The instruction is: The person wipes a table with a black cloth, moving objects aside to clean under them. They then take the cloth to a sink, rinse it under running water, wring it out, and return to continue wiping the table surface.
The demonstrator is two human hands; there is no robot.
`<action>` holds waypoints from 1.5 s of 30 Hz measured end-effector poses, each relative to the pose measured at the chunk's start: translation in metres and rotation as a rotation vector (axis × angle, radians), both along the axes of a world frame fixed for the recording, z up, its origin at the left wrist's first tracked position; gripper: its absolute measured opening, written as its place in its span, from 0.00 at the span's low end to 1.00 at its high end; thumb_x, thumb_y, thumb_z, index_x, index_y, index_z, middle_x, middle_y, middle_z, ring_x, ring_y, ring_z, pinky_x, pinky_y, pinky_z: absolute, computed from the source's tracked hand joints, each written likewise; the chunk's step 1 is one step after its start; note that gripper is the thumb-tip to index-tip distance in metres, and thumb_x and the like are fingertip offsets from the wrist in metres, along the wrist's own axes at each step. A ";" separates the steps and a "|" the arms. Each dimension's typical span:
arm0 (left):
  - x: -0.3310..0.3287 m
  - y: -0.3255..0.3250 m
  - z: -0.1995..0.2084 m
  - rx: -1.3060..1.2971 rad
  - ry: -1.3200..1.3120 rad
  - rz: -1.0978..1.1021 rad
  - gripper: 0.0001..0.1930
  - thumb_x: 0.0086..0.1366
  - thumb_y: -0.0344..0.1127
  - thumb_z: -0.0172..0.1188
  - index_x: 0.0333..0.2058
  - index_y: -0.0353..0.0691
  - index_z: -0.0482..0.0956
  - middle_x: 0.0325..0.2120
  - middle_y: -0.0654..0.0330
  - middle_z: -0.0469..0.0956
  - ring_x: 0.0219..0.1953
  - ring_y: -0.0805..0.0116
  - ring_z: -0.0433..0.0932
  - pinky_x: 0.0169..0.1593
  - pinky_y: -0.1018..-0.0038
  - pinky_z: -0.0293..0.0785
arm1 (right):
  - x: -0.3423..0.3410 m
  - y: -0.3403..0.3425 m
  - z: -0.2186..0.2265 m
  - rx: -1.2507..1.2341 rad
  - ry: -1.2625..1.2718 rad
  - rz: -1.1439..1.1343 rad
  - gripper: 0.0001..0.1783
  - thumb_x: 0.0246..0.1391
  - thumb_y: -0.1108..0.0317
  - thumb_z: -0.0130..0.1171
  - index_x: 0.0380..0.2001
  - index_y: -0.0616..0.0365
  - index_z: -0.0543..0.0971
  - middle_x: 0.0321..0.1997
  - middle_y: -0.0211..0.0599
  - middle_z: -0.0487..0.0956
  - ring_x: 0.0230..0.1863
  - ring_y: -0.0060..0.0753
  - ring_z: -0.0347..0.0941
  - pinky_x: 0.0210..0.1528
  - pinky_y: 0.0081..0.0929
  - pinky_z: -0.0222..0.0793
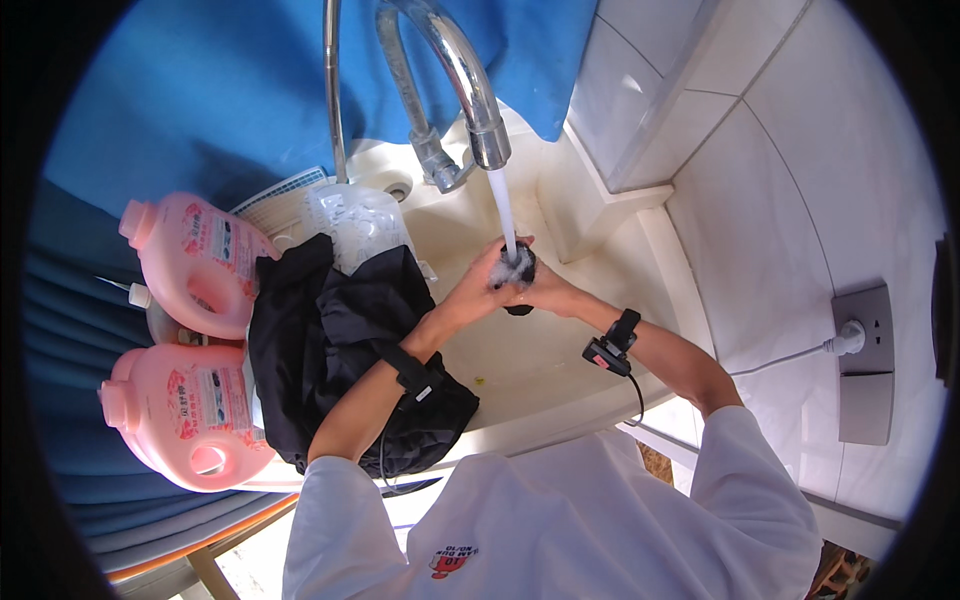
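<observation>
Under the stream of water [503,212] from the chrome faucet [462,65], both my hands meet over the sink [625,290]. Between them is a small black, wet, cloth-like bundle [518,309] with white foam on top; its exact kind cannot be made out. My left hand [478,287] closes on it from the left. From the right, my right hand [549,290] grips the same bundle, its fingers partly hidden. A pile of black fabric [345,335] lies by my left forearm, over the left part of the sink.
Two pink jugs [200,265] with handles stand at the left, with a smaller bottle [163,318] between them. Behind the fabric are a clear plastic bag [362,220] and a washboard-like panel [285,205]. A plugged-in cord [790,362] runs from the right wall socket [865,400]. Each forearm wears a strapped device.
</observation>
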State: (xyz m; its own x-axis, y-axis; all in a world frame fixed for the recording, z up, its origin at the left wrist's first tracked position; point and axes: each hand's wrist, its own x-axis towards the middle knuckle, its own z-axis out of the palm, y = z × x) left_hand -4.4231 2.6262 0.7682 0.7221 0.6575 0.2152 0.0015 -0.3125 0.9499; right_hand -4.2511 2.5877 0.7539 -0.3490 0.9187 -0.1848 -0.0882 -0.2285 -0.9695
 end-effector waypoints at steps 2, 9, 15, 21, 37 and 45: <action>-0.001 0.000 -0.007 -0.170 0.072 0.007 0.39 0.55 0.19 0.56 0.66 0.37 0.54 0.62 0.54 0.66 0.64 0.63 0.63 0.67 0.67 0.58 | -0.003 -0.007 0.007 -0.031 -0.057 0.018 0.32 0.40 0.69 0.72 0.52 0.57 0.73 0.42 0.28 0.76 0.44 0.24 0.71 0.49 0.26 0.70; 0.000 -0.004 -0.013 -0.013 0.012 0.018 0.41 0.59 0.34 0.62 0.68 0.40 0.51 0.64 0.48 0.59 0.65 0.53 0.60 0.66 0.63 0.59 | 0.007 0.004 0.001 0.051 -0.016 0.116 0.32 0.46 0.70 0.71 0.55 0.58 0.70 0.49 0.31 0.75 0.51 0.24 0.72 0.52 0.27 0.71; -0.008 -0.001 -0.027 -0.331 0.030 0.038 0.62 0.54 0.28 0.68 0.69 0.41 0.19 0.63 0.41 0.56 0.66 0.53 0.58 0.64 0.63 0.64 | 0.007 0.004 0.004 -0.045 0.097 0.004 0.26 0.49 0.73 0.67 0.52 0.58 0.73 0.49 0.34 0.77 0.52 0.28 0.73 0.55 0.28 0.70; -0.004 0.000 -0.016 -0.576 0.038 0.129 0.63 0.51 0.30 0.74 0.69 0.35 0.26 0.55 0.44 0.67 0.54 0.55 0.73 0.56 0.67 0.73 | 0.012 0.005 0.006 -0.206 0.557 -0.073 0.29 0.52 0.77 0.63 0.59 0.59 0.70 0.52 0.35 0.76 0.54 0.30 0.73 0.58 0.32 0.68; 0.011 -0.008 0.081 -0.021 0.634 0.237 0.34 0.49 0.37 0.71 0.53 0.31 0.68 0.45 0.41 0.75 0.46 0.45 0.77 0.50 0.58 0.74 | 0.026 0.009 0.052 0.267 -0.585 0.231 0.38 0.39 0.62 0.75 0.54 0.60 0.71 0.42 0.48 0.79 0.45 0.37 0.78 0.48 0.32 0.72; -0.002 0.015 0.089 0.277 0.605 0.250 0.37 0.55 0.22 0.61 0.63 0.29 0.58 0.61 0.42 0.64 0.64 0.46 0.64 0.64 0.59 0.64 | 0.011 0.002 -0.003 0.011 -0.045 0.008 0.25 0.40 0.71 0.74 0.44 0.61 0.75 0.38 0.30 0.79 0.40 0.25 0.74 0.47 0.28 0.72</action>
